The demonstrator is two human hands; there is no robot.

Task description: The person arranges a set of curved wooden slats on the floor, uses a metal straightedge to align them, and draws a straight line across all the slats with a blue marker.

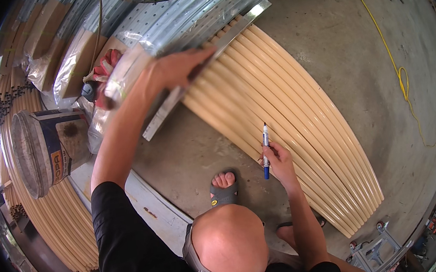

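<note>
Two bare hands are in view, each assigned to a separate item. The right hand (277, 156) is closed on a marker (265, 136) with a white barrel and a blue rear end; the fingers grip the barrel at mid-length, and the dark tip points away from the person. Whether this hand contacts the pipes cannot be determined. The left hand (176, 68), blurred, is on a flat metal bar (239, 33), farther from the person and to the left of the marker grip. Whether the left fingers are closed around the bar cannot be determined.

Beneath the bar, and beside and to the right of the marker grip, a row of beige pipes (290, 112) lies side by side on the concrete floor (312, 20). The bar crosses the row near its far ends; one bar end extends past the row, below the left hand.

Left of the left hand are red gloves (107, 65) and, farther out, a tilted bucket (69, 133). Perforated metal sections (179, 20) lie beyond the left hand. Well to the right of the marker grip, a yellow cord (399, 70) rests on the floor.
</note>
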